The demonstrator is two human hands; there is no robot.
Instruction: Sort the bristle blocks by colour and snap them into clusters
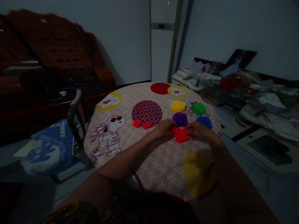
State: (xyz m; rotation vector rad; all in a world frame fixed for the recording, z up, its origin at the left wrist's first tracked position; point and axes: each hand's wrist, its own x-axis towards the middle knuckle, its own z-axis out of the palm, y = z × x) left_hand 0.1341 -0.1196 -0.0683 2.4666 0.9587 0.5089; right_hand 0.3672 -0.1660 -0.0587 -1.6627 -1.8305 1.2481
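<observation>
A cluster of red beads (181, 135) lies on the round table's patterned cloth (161, 161). My left hand (166, 128) is at its left edge, fingers closed against the red beads. From the right side, my right hand (198, 130) grips the cluster's edge with curled fingers; the fingertips are partly hidden. Just behind sits a purple bead cluster (180, 119), and a blue one (204, 122) shows beyond my right hand. Yellow (178, 106) and green (199, 108) clusters are farther back. Two small red pieces (136, 123) lie left of my left hand.
A chair (78, 121) with a blue printed cloth or bag (51, 149) stands left of the table. Behind it is a carved wooden sofa (58, 53). On the right, a cluttered glass-topped cabinet (233, 96) holds papers, bags and a cup (251, 89).
</observation>
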